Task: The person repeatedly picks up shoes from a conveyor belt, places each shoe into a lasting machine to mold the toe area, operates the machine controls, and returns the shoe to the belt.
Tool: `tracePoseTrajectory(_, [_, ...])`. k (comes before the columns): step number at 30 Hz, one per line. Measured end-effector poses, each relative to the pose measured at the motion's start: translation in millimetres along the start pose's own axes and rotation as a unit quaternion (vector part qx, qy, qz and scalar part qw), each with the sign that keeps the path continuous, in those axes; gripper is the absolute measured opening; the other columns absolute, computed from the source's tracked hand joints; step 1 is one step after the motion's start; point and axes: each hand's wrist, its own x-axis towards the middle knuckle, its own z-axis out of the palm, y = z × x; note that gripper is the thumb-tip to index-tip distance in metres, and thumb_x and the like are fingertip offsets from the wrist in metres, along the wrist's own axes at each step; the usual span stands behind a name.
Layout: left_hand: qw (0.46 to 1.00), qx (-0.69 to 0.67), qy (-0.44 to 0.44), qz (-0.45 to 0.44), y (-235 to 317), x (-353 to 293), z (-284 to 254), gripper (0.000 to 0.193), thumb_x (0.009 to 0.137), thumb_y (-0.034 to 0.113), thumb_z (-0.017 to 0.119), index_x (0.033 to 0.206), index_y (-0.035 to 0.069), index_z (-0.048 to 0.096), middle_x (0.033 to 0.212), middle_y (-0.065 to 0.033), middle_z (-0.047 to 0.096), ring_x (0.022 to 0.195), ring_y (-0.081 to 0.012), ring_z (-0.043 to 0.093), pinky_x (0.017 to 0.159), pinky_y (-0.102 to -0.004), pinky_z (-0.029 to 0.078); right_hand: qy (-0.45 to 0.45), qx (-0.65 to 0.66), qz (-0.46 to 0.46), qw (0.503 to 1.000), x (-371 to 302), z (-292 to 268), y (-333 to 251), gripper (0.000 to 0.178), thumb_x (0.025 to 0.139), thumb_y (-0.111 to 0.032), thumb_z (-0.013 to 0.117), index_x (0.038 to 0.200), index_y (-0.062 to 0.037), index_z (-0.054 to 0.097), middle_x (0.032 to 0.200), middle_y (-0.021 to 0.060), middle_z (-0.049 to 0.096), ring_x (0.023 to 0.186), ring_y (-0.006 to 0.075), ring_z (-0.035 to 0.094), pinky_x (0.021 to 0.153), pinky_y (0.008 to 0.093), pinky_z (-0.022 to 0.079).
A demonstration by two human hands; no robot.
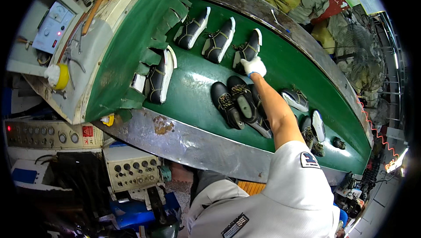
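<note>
Shoe [253, 48] on belt [186, 71], near the far edge. Gloved right hand [254, 66] at its near end; cannot tell whether fingers are closed. Two similar shoes [220, 40] leftward; dark shoes [226, 105] toward belt's near edge.

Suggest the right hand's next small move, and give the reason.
Probably secure a firm hold on the white-soled black shoe: the white-gloved right hand is at its near end, and the shoe lies on the green surface.

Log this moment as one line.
right hand: white-gloved, touching black shoe | grip: unclear | left hand: not in view | nearby: other shoes on green surface
</note>
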Motion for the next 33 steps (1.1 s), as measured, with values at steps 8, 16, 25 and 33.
tracePoseTrajectory(8, [0.994,-0.028,-0.057,-0.087,-28,-6,-19,0.011,0.081,0.000,0.071,0.080,-0.010,0.068,0.073,-0.0125,0.065,0.062,-0.0209,0.060,0.053,-0.0356,0.050,-0.029,0.419,0.069,0.905,113,88,83,0.083,0.068,-0.041,0.090,0.126,0.0098,0.058,0.116,0.0218,0.070,0.103,0.0338,0.070,0.091,0.0399,0.054])
tracePoseTrajectory(16, [0.995,-0.027,-0.043,0.087,14,27,47,0.030,0.090,0.024,0.073,0.101,-0.003,0.072,0.078,-0.0117,0.068,0.064,-0.0175,0.061,0.059,-0.0328,0.052,-0.402,0.793,0.027,0.457,-104,-8,24,0.057,0.096,-0.039,0.066,0.142,-0.0084,0.050,0.128,0.0170,0.062,0.117,0.0342,0.061,0.097,0.0570,0.052])
tracePoseTrajectory(25, [0.883,-0.217,-0.401,0.117,232,-77,156,0.041,0.100,0.020,0.062,0.132,-0.006,0.058,0.116,-0.0189,0.071,0.100,-0.0251,0.072,0.087,-0.0332,0.057,-0.633,0.721,0.164,0.231,-403,43,-88,0.052,0.103,-0.040,0.050,0.137,0.0007,0.053,0.126,0.0212,0.064,0.114,0.0367,0.062,0.106,0.0505,0.049])
tracePoseTrajectory(33, [0.833,-0.431,-0.346,-0.027,169,-34,97,0.056,0.096,0.021,0.070,0.139,-0.009,0.050,0.108,-0.0115,0.069,0.083,-0.0159,0.067,0.074,-0.0313,0.059,-0.770,0.434,-0.091,0.458,-625,6,-144,0.046,0.101,-0.032,0.058,0.136,-0.0018,0.055,0.123,0.0095,0.067,0.108,0.0193,0.065,0.097,0.0353,0.053])
